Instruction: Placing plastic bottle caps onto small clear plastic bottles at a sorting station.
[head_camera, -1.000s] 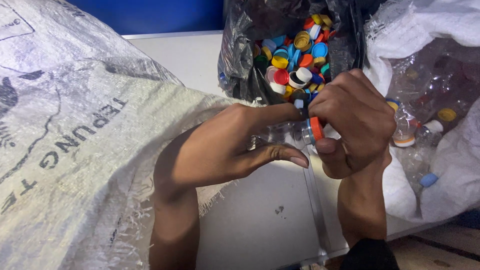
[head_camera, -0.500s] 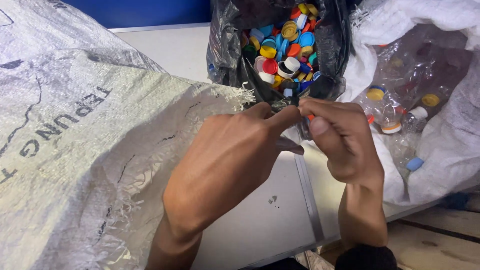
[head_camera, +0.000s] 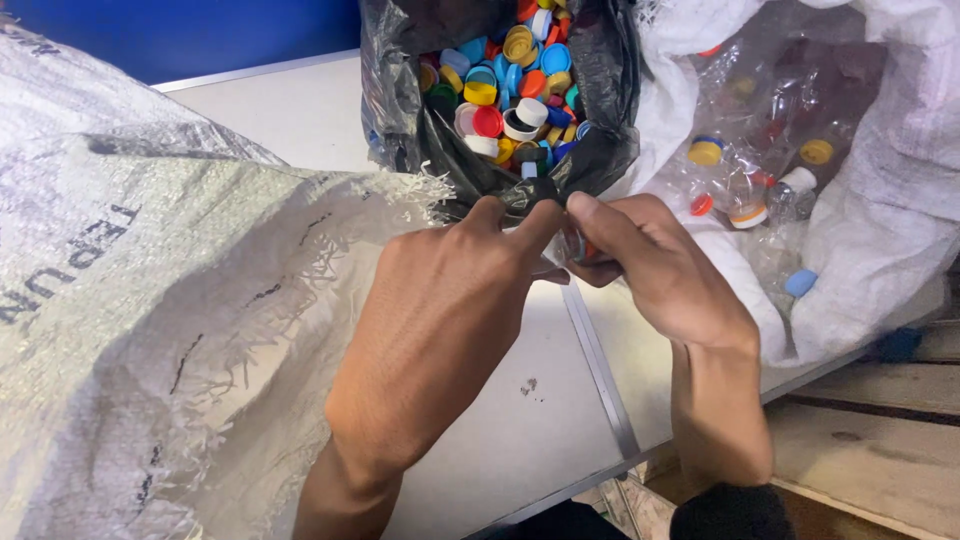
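My left hand (head_camera: 440, 310) and my right hand (head_camera: 660, 270) meet fingertip to fingertip just in front of a black plastic bag (head_camera: 395, 120). Between them they pinch a small clear bottle piece with a red cap (head_camera: 583, 247). My fingers hide most of it, and only a sliver of red and clear plastic shows. The black bag is open and holds several loose bottle caps (head_camera: 500, 90) in blue, yellow, red, white and orange.
A large white woven sack (head_camera: 150, 300) with a frayed edge fills the left. At the right, another white sack (head_camera: 890, 210) holds clear plastic bottles (head_camera: 760, 185) with coloured caps. Everything rests on a white table (head_camera: 280, 110); wooden planks (head_camera: 880, 440) lie beyond its near right edge.
Both hands have shifted lower in the view and drawn together at the fingertips. The red cap, plain in my right fingers a second ago, is mostly covered now.
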